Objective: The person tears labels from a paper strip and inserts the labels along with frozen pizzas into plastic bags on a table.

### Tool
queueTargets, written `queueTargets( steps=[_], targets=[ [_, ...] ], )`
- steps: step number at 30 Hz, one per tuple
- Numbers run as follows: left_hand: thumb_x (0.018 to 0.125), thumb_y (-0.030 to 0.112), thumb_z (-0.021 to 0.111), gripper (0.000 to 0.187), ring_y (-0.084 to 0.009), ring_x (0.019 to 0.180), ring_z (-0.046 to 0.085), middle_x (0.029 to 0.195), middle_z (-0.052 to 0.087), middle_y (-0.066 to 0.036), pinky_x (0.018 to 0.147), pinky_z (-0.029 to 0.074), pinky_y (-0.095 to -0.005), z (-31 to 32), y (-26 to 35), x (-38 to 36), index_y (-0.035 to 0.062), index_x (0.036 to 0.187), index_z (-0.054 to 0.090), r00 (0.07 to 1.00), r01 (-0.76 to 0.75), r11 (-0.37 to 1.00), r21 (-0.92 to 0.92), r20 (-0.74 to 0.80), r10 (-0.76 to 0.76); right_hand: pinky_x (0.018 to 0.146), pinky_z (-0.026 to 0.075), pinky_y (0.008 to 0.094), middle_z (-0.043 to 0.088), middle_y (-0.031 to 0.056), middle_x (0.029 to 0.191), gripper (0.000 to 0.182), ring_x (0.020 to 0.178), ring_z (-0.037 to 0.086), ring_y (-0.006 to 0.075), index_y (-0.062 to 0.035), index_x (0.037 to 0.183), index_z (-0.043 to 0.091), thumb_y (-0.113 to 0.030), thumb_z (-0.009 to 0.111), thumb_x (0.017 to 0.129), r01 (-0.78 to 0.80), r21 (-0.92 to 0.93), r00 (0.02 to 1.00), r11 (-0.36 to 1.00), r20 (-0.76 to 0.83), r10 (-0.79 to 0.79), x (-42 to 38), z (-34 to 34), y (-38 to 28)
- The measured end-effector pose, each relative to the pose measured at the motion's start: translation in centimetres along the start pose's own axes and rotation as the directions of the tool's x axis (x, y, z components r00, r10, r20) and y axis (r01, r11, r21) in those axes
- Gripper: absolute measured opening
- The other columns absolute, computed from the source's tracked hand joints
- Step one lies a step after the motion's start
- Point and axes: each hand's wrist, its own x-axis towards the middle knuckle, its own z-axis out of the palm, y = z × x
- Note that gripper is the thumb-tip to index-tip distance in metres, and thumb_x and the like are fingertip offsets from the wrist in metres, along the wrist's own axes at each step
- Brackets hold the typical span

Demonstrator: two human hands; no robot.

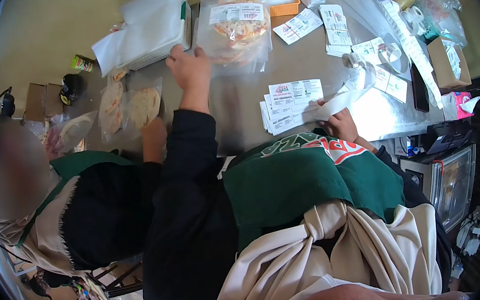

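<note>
My left hand (188, 73) reaches forward between a white basket (161, 52) and bagged pizzas, thumb and fingers apart, nothing visible in it. Plastic bags (150, 15) are piled in and over the basket. The clear-bagged pizzas (243, 34) lie stacked, with a printed label (236, 12) across the top one. My right hand (340, 123), close to my apron, pinches the end of a curling white label strip (348, 99). Beside that hand lies a pile of printed labels (293, 99); some of its fingers are hidden by the strip.
A co-worker stands at my left, a hand (154, 139) near bagged flat pizzas (143, 105). An orange basket (296, 4) of bags sits at the back. Label stacks (334, 26), a long label strip (415, 50), a phone (419, 91) and a tissue box (458, 105) occupy the right side.
</note>
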Motion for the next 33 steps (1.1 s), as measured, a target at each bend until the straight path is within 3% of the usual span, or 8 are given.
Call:
queueTargets(
  steps=[4, 6, 12, 16, 19, 23, 29, 33],
  targets=[
    [0.074, 0.019, 0.066, 0.035, -0.0348, 0.093, 0.052, 0.097, 0.054, -0.016, 0.081, 0.043, -0.042, -2.1, 2.5, -6.0, 0.0032, 0.104, 0.055, 0.868, -0.443, 0.881, -0.168, 0.168, 0.468, 0.086, 0.04, 0.0402, 0.056, 0.0135, 0.114, 0.022, 0.1, 0.052, 0.035, -0.0029, 0.1, 0.059, -0.011, 0.06, 0.08, -0.11, 0.244, 0.986, 0.963, -0.093, 0.137, -0.3, -0.3, 1.0],
    [0.074, 0.017, 0.066, 0.031, -0.0346, 0.092, 0.052, 0.098, 0.054, -0.015, 0.08, 0.043, -0.0421, -2.8, 3.8, -9.2, 0.0052, 0.101, 0.056, 0.759, -0.43, 0.837, -0.339, 0.366, 0.538, 0.077, 0.042, 0.0368, 0.057, 0.0176, 0.097, 0.014, 0.088, 0.052, 0.0354, -0.0011, 0.093, 0.059, -0.012, 0.054, 0.086, -0.187, 0.36, 0.942, 0.914, -0.198, 0.27, -0.4, -0.5, 0.8],
    [0.076, 0.021, 0.066, 0.03, -0.0336, 0.092, 0.053, 0.098, 0.056, -0.014, 0.08, 0.044, -0.0388, -3.2, 8.2, -12.6, 0.0042, 0.099, 0.058, 0.653, -0.619, 0.731, -0.287, 0.329, 0.682, 0.061, 0.037, 0.0257, 0.047, 0.0039, 0.068, 0.024, 0.065, 0.042, 0.0109, -0.0015, 0.081, 0.054, -0.022, 0.05, 0.093, -0.571, 0.628, 0.732, 0.53, 0.097, 0.674, 1.1, -5.3, -0.9],
    [0.077, 0.027, 0.067, 0.034, -0.0325, 0.09, 0.056, 0.097, 0.059, -0.014, 0.079, 0.046, -0.039, -1.5, 10.2, -10.9, 0.0045, 0.101, 0.059, 0.751, -0.287, 0.909, -0.302, 0.519, 0.409, 0.069, 0.039, 0.024, 0.055, 0.0008, 0.074, 0.026, 0.072, 0.047, 0.0093, 0.0002, 0.091, 0.06, -0.023, 0.048, 0.095, -0.513, 0.77, 0.72, 0.38, 0.144, 0.679, 2.2, -5.9, -1.0],
    [0.077, 0.031, 0.068, 0.036, -0.029, 0.086, 0.06, 0.096, 0.062, -0.014, 0.076, 0.047, -0.038, -2.7, 13.1, -12.4, 0.0038, 0.098, 0.06, 0.416, 0.066, 0.889, -0.452, 0.823, 0.388, 0.071, 0.039, 0.0236, 0.057, 0.0011, 0.077, 0.028, 0.073, 0.049, 0.0094, 0.001, 0.093, 0.061, -0.023, 0.047, 0.095, -0.554, 0.794, 0.676, 0.25, 0.253, 0.692, 3.1, -7.8, -2.1],
    [0.079, 0.027, 0.067, 0.027, -0.0214, 0.068, 0.059, 0.076, 0.063, -0.011, 0.066, 0.046, -0.0332, -2.4, 13.7, -17.0, 0.0026, 0.088, 0.061, 0.211, 0.235, 0.841, -0.487, 0.87, 0.445, 0.068, 0.038, 0.0231, 0.055, 0.0005, 0.074, 0.026, 0.071, 0.047, 0.0085, 0.0001, 0.088, 0.061, -0.022, 0.048, 0.094, -0.55, 0.828, 0.64, 0.109, 0.334, 0.692, 3.4, -8.4, -1.9],
    [0.084, 0.014, 0.063, 0.015, -0.0068, 0.06, 0.046, 0.064, 0.053, -0.001, 0.056, 0.041, -0.0252, -1.8, 13.3, -19.0, 0.0005, 0.083, 0.058, 0.376, 0.359, 0.784, -0.506, 0.847, 0.375, 0.072, 0.043, 0.0283, 0.056, 0.0029, 0.079, 0.028, 0.073, 0.054, 0.0125, -0.0044, 0.085, 0.059, -0.031, 0.053, 0.09, -0.489, 0.833, 0.597, -0.258, 0.535, 0.597, 2.8, -7.6, -0.6],
    [0.081, 0.011, 0.065, 0.013, -0.008, 0.059, 0.049, 0.067, 0.055, -0.003, 0.056, 0.042, -0.0242, -2.2, 13.6, -19.3, 0.0015, 0.085, 0.058, 0.418, 0.241, 0.818, -0.522, 0.816, 0.398, 0.069, 0.043, 0.0287, 0.057, 0.0022, 0.074, 0.027, 0.069, 0.052, 0.0121, -0.0077, 0.07, 0.057, -0.029, 0.06, 0.086, -0.591, 0.787, 0.555, -0.176, 0.555, 0.62, 3.1, -7.7, -1.2]
  ],
)
